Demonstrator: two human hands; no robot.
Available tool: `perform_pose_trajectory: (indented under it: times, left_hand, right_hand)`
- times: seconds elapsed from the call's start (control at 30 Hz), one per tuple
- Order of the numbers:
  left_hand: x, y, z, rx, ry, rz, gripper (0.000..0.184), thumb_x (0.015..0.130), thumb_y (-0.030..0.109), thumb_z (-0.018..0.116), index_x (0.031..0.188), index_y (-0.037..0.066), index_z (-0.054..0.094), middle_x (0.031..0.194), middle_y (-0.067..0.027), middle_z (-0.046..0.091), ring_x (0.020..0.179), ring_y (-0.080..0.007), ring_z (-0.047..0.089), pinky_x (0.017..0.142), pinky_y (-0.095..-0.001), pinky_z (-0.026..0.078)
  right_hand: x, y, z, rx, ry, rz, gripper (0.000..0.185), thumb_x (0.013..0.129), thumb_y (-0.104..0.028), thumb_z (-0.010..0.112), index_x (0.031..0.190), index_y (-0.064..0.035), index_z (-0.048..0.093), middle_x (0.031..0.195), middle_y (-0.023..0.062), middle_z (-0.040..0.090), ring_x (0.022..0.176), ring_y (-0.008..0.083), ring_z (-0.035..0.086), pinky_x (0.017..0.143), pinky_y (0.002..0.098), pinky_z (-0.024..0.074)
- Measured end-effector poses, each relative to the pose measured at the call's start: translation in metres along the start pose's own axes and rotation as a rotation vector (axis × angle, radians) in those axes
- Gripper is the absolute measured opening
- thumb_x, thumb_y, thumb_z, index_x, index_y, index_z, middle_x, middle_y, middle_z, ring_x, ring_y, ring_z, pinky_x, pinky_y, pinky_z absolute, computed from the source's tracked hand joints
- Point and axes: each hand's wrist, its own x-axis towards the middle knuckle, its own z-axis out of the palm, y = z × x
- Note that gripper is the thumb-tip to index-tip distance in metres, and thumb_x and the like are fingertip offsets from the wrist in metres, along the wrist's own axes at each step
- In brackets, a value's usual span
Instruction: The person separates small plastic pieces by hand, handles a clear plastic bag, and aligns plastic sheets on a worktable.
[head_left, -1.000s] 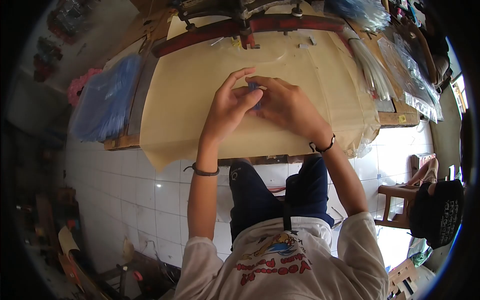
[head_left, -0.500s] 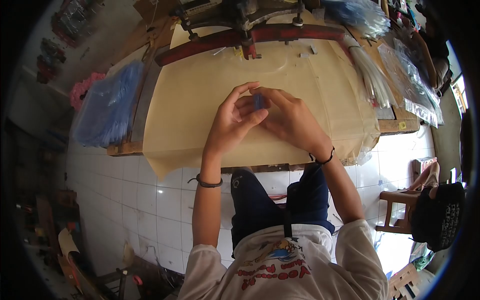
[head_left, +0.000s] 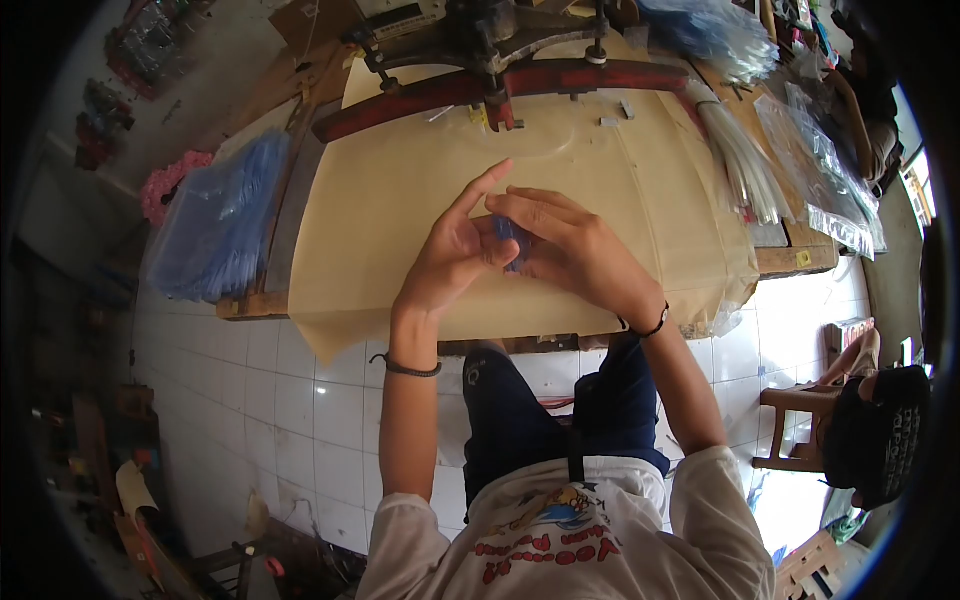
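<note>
A small bluish clear plastic piece (head_left: 511, 241) is held between my two hands, over the brown paper (head_left: 370, 220) that covers the table. My left hand (head_left: 455, 256) has its thumb and some fingers on the piece, while the index finger points up and away. My right hand (head_left: 572, 246) is curled around the other side of the piece, its fingers bent over the top. The fingers partly hide the piece, so its exact shape cannot be made out.
Beyond my hands stands a machine with a red curved bar (head_left: 400, 101). Blue plastic sheets (head_left: 222, 215) lie at the left, a bundle of clear strips (head_left: 738, 160) at the right. Small metal pieces (head_left: 618, 113) lie near the bar. Another person (head_left: 872, 435) is at the right.
My hands have come slightly nearer to my body with the plastic piece between them. The left index finger is raised straighter, and more of the piece shows.
</note>
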Motion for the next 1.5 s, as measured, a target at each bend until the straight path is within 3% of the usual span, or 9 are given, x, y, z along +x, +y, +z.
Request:
perform_pose_trajectory:
  times: [0.13, 0.33, 0.53, 0.67, 0.77, 1.07, 1.23, 1.37, 1.5]
  left_hand:
    - [-0.001, 0.002, 0.002, 0.033, 0.010, -0.027, 0.090, 0.088, 0.007, 0.080, 0.160, 0.008, 0.026, 0.103, -0.0067, 0.068, 0.098, -0.0122, 0.064, 0.087, -0.0287, 0.053]
    - [-0.002, 0.002, 0.012, 0.077, 0.024, 0.028, 0.084, 0.089, 0.008, 0.078, 0.158, 0.007, 0.029, 0.110, -0.0102, 0.068, 0.105, -0.0176, 0.067, 0.091, -0.0301, 0.054]
    - [-0.004, -0.002, 0.010, 0.055, 0.043, 0.035, 0.066, 0.093, 0.011, 0.074, 0.150, 0.003, 0.041, 0.119, -0.0123, 0.066, 0.110, -0.0237, 0.069, 0.092, -0.0346, 0.056]
    - [-0.003, -0.004, 0.006, 0.051, 0.022, 0.061, 0.057, 0.094, 0.009, 0.073, 0.145, 0.002, 0.049, 0.124, -0.0103, 0.063, 0.112, -0.0247, 0.068, 0.094, -0.0354, 0.056]
    - [-0.003, -0.004, 0.006, 0.033, 0.010, 0.071, 0.056, 0.094, 0.007, 0.072, 0.145, 0.002, 0.050, 0.124, -0.0085, 0.062, 0.112, -0.0239, 0.068, 0.095, -0.0345, 0.055]
    - [-0.003, -0.011, -0.005, 0.059, 0.049, 0.097, 0.076, 0.086, 0.026, 0.081, 0.149, 0.003, 0.046, 0.116, -0.0100, 0.067, 0.108, -0.0191, 0.067, 0.091, -0.0308, 0.054]
    - [0.000, -0.007, 0.007, 0.085, 0.110, 0.110, 0.073, 0.088, 0.015, 0.080, 0.150, 0.004, 0.043, 0.116, -0.0134, 0.069, 0.106, -0.0203, 0.069, 0.085, -0.0290, 0.056]
    - [0.000, -0.006, 0.008, 0.084, 0.139, 0.075, 0.069, 0.088, 0.006, 0.079, 0.148, 0.003, 0.045, 0.116, -0.0131, 0.069, 0.106, -0.0220, 0.070, 0.083, -0.0297, 0.057]
    - [-0.002, -0.008, 0.012, 0.134, 0.102, 0.095, 0.076, 0.085, 0.004, 0.081, 0.150, 0.003, 0.042, 0.117, -0.0116, 0.068, 0.106, -0.0203, 0.069, 0.087, -0.0302, 0.057]
  right_hand:
    - [0.000, -0.001, 0.001, -0.016, 0.008, -0.025, 0.066, 0.074, -0.001, 0.078, 0.136, -0.0062, 0.058, 0.131, 0.0111, 0.064, 0.116, 0.0359, 0.062, 0.099, 0.0441, 0.0528]
    - [-0.004, -0.006, 0.006, -0.043, 0.057, 0.064, 0.059, 0.075, -0.010, 0.081, 0.129, -0.0083, 0.058, 0.108, 0.0111, 0.068, 0.101, 0.0354, 0.065, 0.085, 0.0435, 0.0541]
    - [-0.007, -0.005, 0.009, 0.059, 0.078, 0.181, 0.058, 0.077, -0.012, 0.081, 0.130, -0.0070, 0.057, 0.107, 0.0147, 0.066, 0.095, 0.0336, 0.067, 0.081, 0.0420, 0.0553]
    - [-0.008, -0.002, 0.008, -0.051, 0.057, 0.107, 0.057, 0.079, -0.010, 0.079, 0.130, -0.0065, 0.056, 0.105, 0.0158, 0.066, 0.094, 0.0336, 0.067, 0.080, 0.0410, 0.0562]
    - [-0.005, -0.004, 0.008, -0.008, 0.044, 0.110, 0.057, 0.079, -0.008, 0.078, 0.131, -0.0071, 0.055, 0.105, 0.0163, 0.065, 0.093, 0.0342, 0.067, 0.080, 0.0412, 0.0564]
    - [0.003, -0.007, 0.005, 0.157, -0.031, 0.222, 0.062, 0.078, 0.000, 0.076, 0.135, -0.0070, 0.052, 0.114, 0.0173, 0.065, 0.101, 0.0358, 0.068, 0.086, 0.0420, 0.0575]
    - [-0.003, -0.002, 0.011, 0.232, 0.086, 0.224, 0.059, 0.076, 0.001, 0.077, 0.130, -0.0060, 0.054, 0.119, 0.0150, 0.063, 0.107, 0.0337, 0.068, 0.090, 0.0389, 0.0584]
    - [-0.004, 0.000, 0.009, 0.121, 0.109, 0.146, 0.057, 0.076, -0.001, 0.078, 0.128, -0.0071, 0.055, 0.118, 0.0108, 0.064, 0.103, 0.0303, 0.069, 0.086, 0.0379, 0.0587]
    - [-0.001, 0.002, 0.006, -0.016, 0.072, 0.038, 0.057, 0.074, -0.003, 0.079, 0.126, -0.0102, 0.058, 0.114, 0.0069, 0.066, 0.101, 0.0293, 0.067, 0.085, 0.0393, 0.0563]
